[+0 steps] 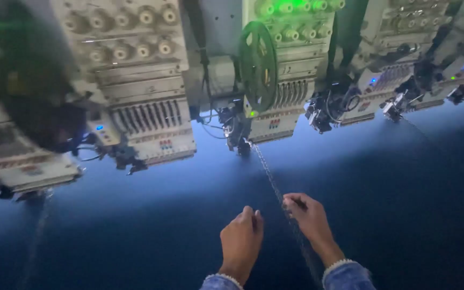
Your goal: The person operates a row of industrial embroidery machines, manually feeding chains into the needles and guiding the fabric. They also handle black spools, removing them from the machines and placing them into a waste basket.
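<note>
The right hand (308, 214) is closed in a pinch, fingers curled inward, with the fingertips gripping the stitched strip (275, 185) near its lower portion. The left hand (243, 239) sits just beside the strip on its left side, fingers bent and drawn together at the tips; whether it holds anything cannot be determined from this view. Both wrists show light denim cuffs (345, 271).

The stitched strip appears as a narrow, pale, beaded-looking line running diagonally across the dark blue fabric (404, 215). It starts beneath the central embroidery head (275, 113) and extends down past the right hand toward the lower edge of the view.

The dark blue fabric lies flat and spans the whole working surface. A green reel (258, 65) is mounted on the front of the central embroidery head. Further embroidery heads (146, 118) stand in a row to either side, above the fabric.
</note>
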